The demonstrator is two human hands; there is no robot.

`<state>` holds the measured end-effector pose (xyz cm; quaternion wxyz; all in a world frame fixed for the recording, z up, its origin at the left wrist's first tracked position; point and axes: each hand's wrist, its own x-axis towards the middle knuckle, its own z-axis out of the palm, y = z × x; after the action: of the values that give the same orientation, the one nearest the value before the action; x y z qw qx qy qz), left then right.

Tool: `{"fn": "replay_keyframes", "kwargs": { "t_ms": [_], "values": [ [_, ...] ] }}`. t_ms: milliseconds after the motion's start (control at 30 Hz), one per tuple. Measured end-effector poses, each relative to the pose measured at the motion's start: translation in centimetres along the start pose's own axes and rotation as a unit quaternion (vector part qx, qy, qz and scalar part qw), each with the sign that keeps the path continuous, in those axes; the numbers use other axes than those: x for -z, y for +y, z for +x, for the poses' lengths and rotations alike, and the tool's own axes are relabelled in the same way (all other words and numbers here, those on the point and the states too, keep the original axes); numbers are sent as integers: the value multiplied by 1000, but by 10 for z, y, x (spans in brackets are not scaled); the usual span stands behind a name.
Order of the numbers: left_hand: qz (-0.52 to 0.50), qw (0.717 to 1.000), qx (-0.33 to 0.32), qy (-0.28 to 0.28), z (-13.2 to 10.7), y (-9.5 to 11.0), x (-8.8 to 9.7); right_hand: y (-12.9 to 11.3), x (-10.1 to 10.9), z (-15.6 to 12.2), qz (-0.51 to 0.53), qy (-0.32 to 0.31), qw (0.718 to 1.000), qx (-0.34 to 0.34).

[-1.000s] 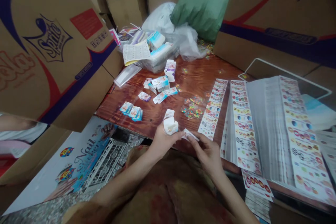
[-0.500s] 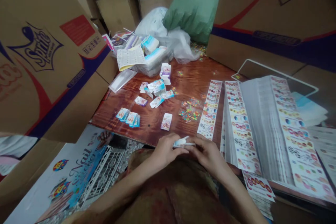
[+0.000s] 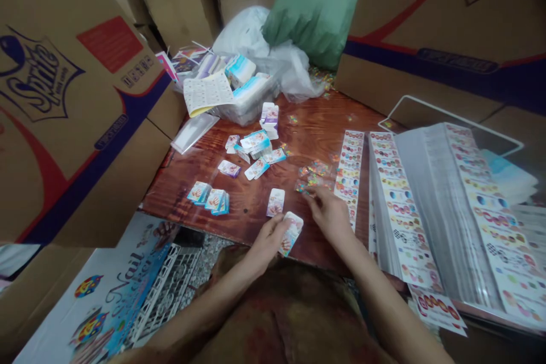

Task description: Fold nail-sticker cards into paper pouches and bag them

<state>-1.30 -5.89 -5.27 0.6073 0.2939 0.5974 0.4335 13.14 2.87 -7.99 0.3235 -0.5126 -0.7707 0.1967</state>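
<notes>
My left hand (image 3: 269, 240) grips a small white and light-blue printed carton (image 3: 292, 232) near the table's front edge, thumb on its face. My right hand (image 3: 329, 211) is over the pile of small clear packets with coloured bits (image 3: 316, 168), its thumb and fingers pinched on the edge of one packet (image 3: 301, 188). Just beyond the held carton lies another small carton (image 3: 275, 202). Left of it are two small stacks of blue-and-white cartons (image 3: 216, 201), a purple-edged carton (image 3: 229, 168) and a loose heap of cartons (image 3: 257, 142).
Sticker strips (image 3: 350, 173) and tall stacks of sticker sheets (image 3: 403, 210) line the right side. A plastic tub (image 3: 251, 109) with cartons stands at the back beside a green sack (image 3: 315, 11). Large cardboard boxes flank the table left (image 3: 98, 153) and right (image 3: 426, 17).
My hands, together around a carton before, have come apart. The left keeps the carton, now turned face up; the right has moved forward to the clear packets.
</notes>
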Motion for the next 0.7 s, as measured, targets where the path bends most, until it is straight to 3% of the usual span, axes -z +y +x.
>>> {"fn": "replay_keyframes", "kwargs": {
  "t_ms": [133, 300, 367, 433, 533, 600, 700],
  "values": [
    [-5, 1000, 0, -9, 4, -2, 7, -4, -18, 23, -119, -59, 991, 31],
    [-14, 1000, -1, 8, 7, 2, 15, -8, -16, 33, -132, -56, 989, 34],
    [-11, 1000, 3, 11, 8, 3, 17, -13, -7, 29, -70, -16, 997, 27],
    [4, 1000, 1, 3, 10, 4, 18, -22, 4, 19, 87, 26, 996, 1],
    [42, 998, -37, -20, 14, 4, 20, -41, 18, -1, 306, -22, 951, -38],
    [84, 992, -81, -37, 16, 4, 21, -50, 24, -12, 321, -76, 943, -41],
    [151, 976, -145, -58, 16, 4, 22, -53, 25, -23, 250, -89, 964, -34]
  ]
}}
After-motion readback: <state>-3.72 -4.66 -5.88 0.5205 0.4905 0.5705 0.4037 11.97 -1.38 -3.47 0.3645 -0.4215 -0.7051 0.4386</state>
